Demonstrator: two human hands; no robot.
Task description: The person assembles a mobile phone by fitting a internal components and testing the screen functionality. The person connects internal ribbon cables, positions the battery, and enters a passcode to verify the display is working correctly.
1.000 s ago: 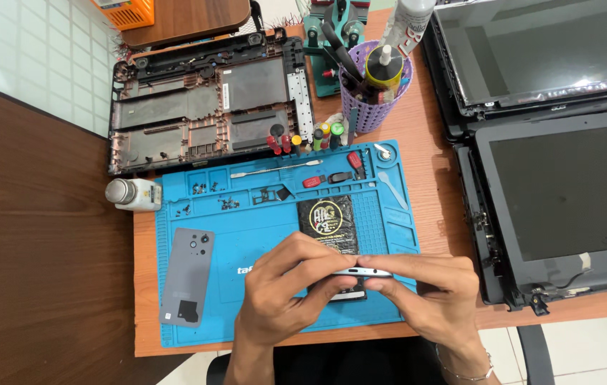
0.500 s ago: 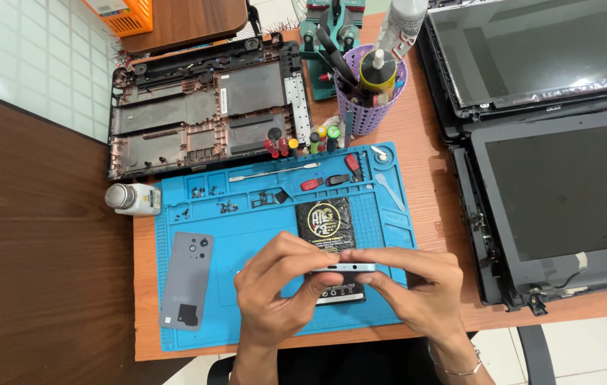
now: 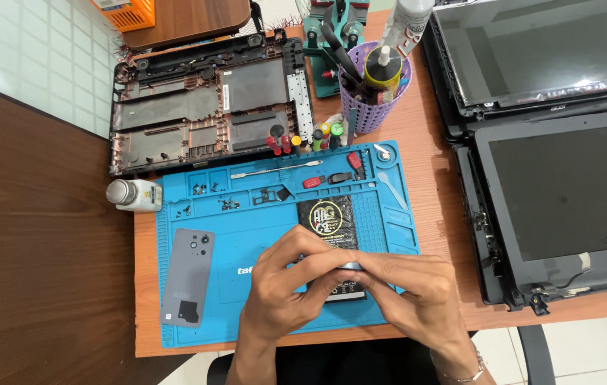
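left hand (image 3: 282, 289), right hand (image 3: 410, 292) — phone (image 3: 350, 267) gripped

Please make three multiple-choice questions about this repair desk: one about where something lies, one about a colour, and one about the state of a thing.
1. Where does the grey phone back cover lie?
A. on the left part of the blue mat
B. inside the purple cup
C. on a laptop screen

2. What colour is the perforated tool cup?
A. orange
B. purple
C. black

3. In what state is the laptop base above the mat?
A. closed with its cover on
B. wrapped in foil
C. opened, its inner compartments bare

Answers:
1 A, the cover lies flat on the mat, left of the left hand.
2 B, its mesh wall is purple.
3 C, bare compartments and ribs show inside.

Both the left hand and the right hand grip a slim phone frame over the mat.
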